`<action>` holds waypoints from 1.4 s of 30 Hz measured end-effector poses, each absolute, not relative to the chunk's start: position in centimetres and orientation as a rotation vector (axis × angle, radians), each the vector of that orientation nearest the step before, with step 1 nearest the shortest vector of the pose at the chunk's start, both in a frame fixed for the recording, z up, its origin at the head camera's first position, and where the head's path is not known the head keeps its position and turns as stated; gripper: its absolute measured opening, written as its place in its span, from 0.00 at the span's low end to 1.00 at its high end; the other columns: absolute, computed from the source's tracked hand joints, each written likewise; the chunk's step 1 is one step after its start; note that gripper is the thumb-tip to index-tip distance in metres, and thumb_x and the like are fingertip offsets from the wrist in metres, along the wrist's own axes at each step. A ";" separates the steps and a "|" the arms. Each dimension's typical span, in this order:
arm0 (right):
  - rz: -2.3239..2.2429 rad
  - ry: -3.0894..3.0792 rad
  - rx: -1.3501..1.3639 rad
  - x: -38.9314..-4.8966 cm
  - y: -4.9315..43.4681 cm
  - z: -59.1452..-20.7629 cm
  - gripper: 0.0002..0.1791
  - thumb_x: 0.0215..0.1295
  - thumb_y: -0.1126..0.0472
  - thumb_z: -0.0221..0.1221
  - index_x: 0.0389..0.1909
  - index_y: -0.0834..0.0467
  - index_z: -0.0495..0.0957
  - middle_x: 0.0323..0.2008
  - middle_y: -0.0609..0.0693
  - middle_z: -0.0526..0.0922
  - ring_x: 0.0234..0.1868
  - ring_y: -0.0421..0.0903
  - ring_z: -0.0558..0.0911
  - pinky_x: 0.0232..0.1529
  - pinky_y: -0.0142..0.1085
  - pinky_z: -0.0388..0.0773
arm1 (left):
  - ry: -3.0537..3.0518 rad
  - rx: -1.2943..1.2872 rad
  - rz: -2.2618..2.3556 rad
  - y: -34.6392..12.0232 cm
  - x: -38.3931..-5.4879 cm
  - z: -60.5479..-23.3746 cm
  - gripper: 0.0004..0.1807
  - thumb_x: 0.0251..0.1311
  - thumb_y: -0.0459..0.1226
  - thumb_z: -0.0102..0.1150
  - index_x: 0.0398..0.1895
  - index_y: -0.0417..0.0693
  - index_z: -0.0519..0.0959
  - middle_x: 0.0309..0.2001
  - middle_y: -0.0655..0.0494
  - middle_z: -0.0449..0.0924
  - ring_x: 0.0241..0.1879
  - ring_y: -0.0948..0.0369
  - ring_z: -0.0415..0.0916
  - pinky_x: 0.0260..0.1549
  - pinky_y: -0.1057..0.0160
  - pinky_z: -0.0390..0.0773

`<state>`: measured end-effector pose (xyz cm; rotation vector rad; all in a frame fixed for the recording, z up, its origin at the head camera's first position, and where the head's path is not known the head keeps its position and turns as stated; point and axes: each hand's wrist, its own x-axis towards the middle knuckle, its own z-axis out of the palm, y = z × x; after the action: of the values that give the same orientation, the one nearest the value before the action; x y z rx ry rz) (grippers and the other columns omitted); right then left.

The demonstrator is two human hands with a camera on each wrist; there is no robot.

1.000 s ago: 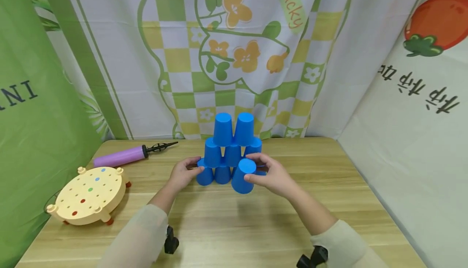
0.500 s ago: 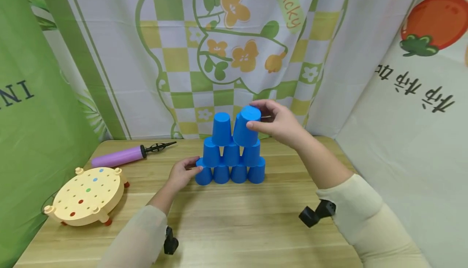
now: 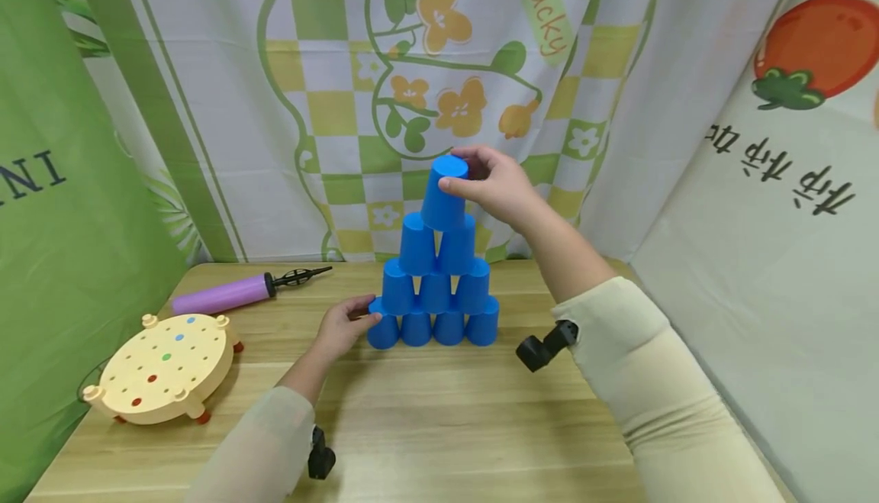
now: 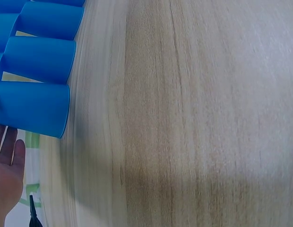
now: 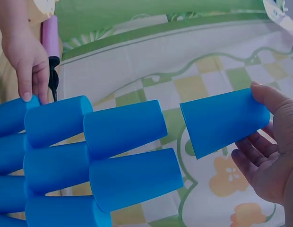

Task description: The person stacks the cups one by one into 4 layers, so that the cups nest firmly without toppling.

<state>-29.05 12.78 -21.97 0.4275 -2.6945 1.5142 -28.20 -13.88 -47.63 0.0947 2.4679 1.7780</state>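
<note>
Upside-down blue plastic cups stand in a pyramid, with a bottom row point(image 3: 416, 327), a third row point(image 3: 436, 291) and a pair of cups point(image 3: 417, 245) on top. My right hand point(image 3: 501, 188) grips another upside-down blue cup point(image 3: 443, 196) near its base, thumb in front and fingers behind. In the right wrist view a gap shows between this held cup point(image 5: 224, 123) and the upper pair point(image 5: 137, 179). My left hand point(image 3: 343, 326) is at the lower left, thumb and fingers on either side of the end cup point(image 4: 33, 109) of the bottom row.
On the left of the wooden table point(image 3: 426, 427) lie a purple hand pump point(image 3: 223, 295) with a black nozzle and a round cream pegged board point(image 3: 165, 365) on short legs. A patterned curtain point(image 3: 343, 106) hangs close behind the pyramid.
My right hand has lifted a cup from in front of the pyramid, up past its right side, and left to above the upper pair. My left hand stays at the end cup.
</note>
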 end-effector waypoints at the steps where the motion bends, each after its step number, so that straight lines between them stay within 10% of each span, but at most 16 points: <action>1: 1.521 -2.694 0.416 -29.3 12.7 -22.0 0.34 0.63 0.47 0.64 0.68 0.51 0.67 0.61 0.51 0.76 0.62 0.48 0.74 0.63 0.45 0.74 | 2.467 0.096 1.777 -13.9 -28.2 -47.6 0.27 0.65 0.36 0.61 0.66 0.37 0.71 0.62 0.36 0.74 0.62 0.43 0.73 0.60 0.48 0.76; 42: 1.512 -2.744 0.387 -31.3 12.4 -23.7 0.39 0.64 0.45 0.63 0.73 0.50 0.60 0.67 0.54 0.70 0.67 0.52 0.70 0.65 0.49 0.72 | 2.510 0.095 1.713 -13.6 -28.3 -47.8 0.27 0.65 0.38 0.60 0.66 0.40 0.71 0.62 0.38 0.75 0.61 0.43 0.73 0.60 0.46 0.75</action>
<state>-31.28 12.36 -23.75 0.3873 -2.7438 1.5122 -28.26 -13.63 -47.82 0.0947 2.5100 1.7130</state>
